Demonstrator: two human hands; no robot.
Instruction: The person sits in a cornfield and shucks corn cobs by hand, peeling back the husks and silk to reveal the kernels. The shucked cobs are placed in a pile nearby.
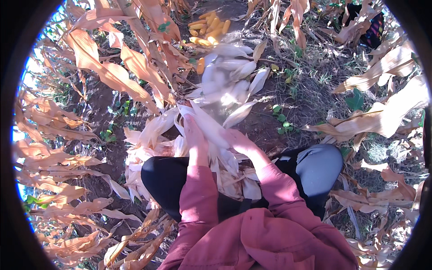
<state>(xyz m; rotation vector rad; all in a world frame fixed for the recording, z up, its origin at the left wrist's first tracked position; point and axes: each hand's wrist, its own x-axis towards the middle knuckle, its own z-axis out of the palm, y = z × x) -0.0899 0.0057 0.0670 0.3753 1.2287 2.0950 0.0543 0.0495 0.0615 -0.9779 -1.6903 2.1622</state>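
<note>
An ear of corn in its pale husk (207,123) lies slantwise between my hands, above my lap. My left hand (194,132) closes on its upper left part, near the tip. At its lower right end my right hand (238,141) is wrapped round it. Just beyond, a pile of unhusked ears (234,74) lies on the ground. Stripped husks (150,139) are heaped in front of my knees and between my legs. Farther off is a heap of bare yellow corn cobs (209,28), with a single bare cob (200,66) lying nearer.
Dry corn stalks and leaves (121,67) rise close on the left, and more dry leaves (378,112) reach in from the right. Small green weeds (282,119) grow from the soil. A dark patterned item (373,31) lies at the far right.
</note>
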